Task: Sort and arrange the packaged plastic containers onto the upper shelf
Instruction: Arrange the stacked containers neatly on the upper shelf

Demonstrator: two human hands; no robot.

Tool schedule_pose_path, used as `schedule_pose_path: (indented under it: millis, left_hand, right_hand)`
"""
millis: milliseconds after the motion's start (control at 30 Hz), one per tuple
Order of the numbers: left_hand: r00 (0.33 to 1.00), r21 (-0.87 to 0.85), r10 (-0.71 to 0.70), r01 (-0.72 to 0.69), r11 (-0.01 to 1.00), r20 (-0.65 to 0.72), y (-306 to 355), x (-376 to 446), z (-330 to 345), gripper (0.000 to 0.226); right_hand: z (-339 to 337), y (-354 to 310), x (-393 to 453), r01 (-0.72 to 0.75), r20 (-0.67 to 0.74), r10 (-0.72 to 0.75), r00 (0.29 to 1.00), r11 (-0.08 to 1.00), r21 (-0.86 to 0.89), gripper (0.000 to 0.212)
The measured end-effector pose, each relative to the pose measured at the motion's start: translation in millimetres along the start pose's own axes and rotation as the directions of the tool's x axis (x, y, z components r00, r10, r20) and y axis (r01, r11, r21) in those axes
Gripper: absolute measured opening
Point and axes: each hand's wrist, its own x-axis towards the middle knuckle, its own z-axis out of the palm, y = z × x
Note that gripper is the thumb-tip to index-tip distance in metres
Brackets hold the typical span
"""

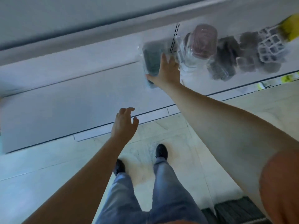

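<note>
Right hand [166, 71] clamped on the dark grey plastic container in clear wrap [151, 62] on the white upper shelf [80, 88], just left of the clear-packaged red-lidded container [203, 41]; left hand [124, 125] loose, empty; likely light, slippery film, so grip the rigid sides.

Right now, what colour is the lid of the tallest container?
Dull pink lid, best in the head view.
</note>
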Motion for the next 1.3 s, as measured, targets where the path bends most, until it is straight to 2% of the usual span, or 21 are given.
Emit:
schedule_pose_path:
  millis: [200,333,433,600,733,800,867,1067,1200,1300]
  left_hand:
    - [0.997,-0.017,-0.069,0.069,0.997,-0.017,5,13,22,0.041]
    - [0.997,-0.010,-0.065,0.065,0.998,-0.042,9,30,32,0.041]
    - [0.994,-0.038,-0.076,0.073,0.997,-0.084,20,51,40,0.045]
    - [0.968,-0.116,-0.131,0.108,0.987,-0.213,62,100,62,0.065]
    - [0.954,-0.166,-0.193,0.157,0.973,-0.229,94,146,83,0.100]
    - [0.954,-0.163,-0.239,0.211,0.964,-0.182,106,163,91,0.110]
    - [0.945,-0.177,-0.284,0.255,0.951,-0.164,117,176,96,0.111]
    - [0.890,-0.281,-0.357,0.278,0.918,-0.284,107,186,90,0.108]
    - [0.913,-0.297,-0.302,0.218,0.930,-0.275,70,154,73,0.106]
    - [0.923,-0.323,-0.238,0.136,0.937,-0.301,40,105,58,0.104]
  right_hand:
    - [22,3,35,-0.009,0.050,0.008,0.999,0.999,0.032,0.118]
    - [28,10,39,-0.001,0.046,-0.007,0.999,0.986,0.169,0.110]
    - [29,18,34,0.045,-0.027,-0.039,0.999,0.950,0.309,0.103]
    - [20,39,15,0.166,-0.151,-0.103,0.983,0.849,0.501,0.096]
    - [10,50,9,0.136,-0.151,-0.047,0.987,0.738,0.661,0.095]
    - [5,54,6,0.138,-0.156,-0.043,0.987,0.721,0.679,0.089]
    - [0,56,2,0.136,-0.147,-0.044,0.988,0.696,0.705,0.083]
    - [-11,56,-5,0.091,-0.094,-0.030,0.995,0.643,0.761,0.075]
    - [-14,53,-17,0.103,-0.097,-0.047,0.994,0.665,0.740,0.079]
    - [-18,50,-40,0.165,-0.095,-0.137,0.986,0.713,0.681,0.080]
